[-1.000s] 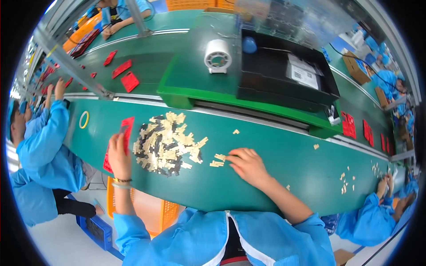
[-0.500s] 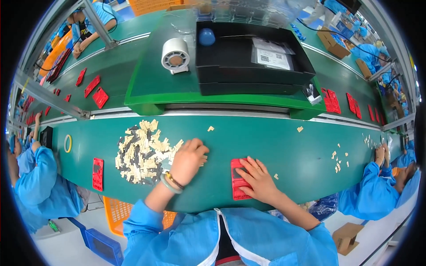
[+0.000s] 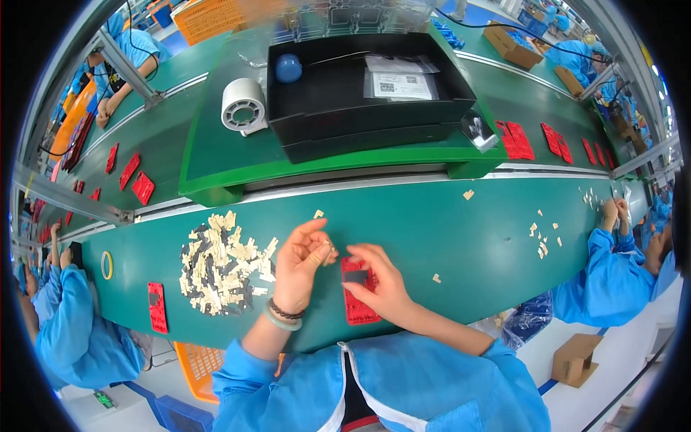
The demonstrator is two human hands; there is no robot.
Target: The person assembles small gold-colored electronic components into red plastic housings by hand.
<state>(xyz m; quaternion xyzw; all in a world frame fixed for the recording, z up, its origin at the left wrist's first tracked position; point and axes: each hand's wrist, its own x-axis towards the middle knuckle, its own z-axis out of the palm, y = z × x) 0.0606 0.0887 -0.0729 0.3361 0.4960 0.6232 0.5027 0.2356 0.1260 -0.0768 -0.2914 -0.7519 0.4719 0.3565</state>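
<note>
- Our left hand (image 3: 296, 263) pinches a small cream bit (image 3: 328, 246).
- Our right hand (image 3: 387, 285), fingers apart, touches the red case (image 3: 358, 308).
- That case lies on our surface (image 3: 468, 245), right of the pile (image 3: 224, 268).

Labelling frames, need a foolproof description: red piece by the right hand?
On the green worktop, find the cream-and-black heap. Right of it lies a red oblong; unlike the red piece left of the heap, it's partly hidden by the right hand.

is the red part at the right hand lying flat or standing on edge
Flat: the red part shows its broad face upward on the green table, right hand partly over it.
</note>
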